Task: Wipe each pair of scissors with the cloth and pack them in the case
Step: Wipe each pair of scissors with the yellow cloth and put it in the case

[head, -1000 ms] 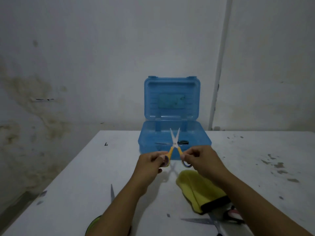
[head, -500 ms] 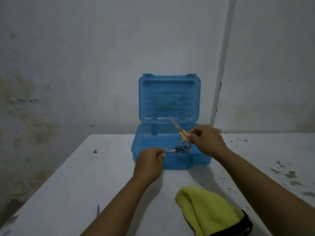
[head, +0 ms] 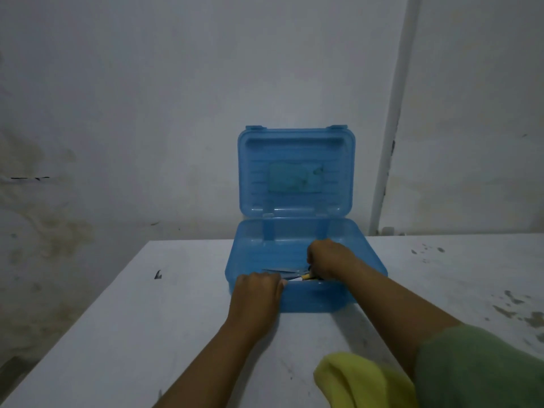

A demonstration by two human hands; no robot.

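R hand [head: 326, 260] grips yellow-handled scissors [head: 303, 277] inside blue case [head: 309, 298]; L hand [head: 256, 290] curled at blade tips, grip unclear. Light, stiff, sharp: hold by handles.

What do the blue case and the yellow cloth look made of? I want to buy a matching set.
The blue case looks like translucent moulded plastic with a glossy finish: the ribs and a label show through its raised lid. The yellow cloth looks like soft, matte fabric, perhaps microfibre, judging by its rounded folds. The dim light leaves its weave unclear.
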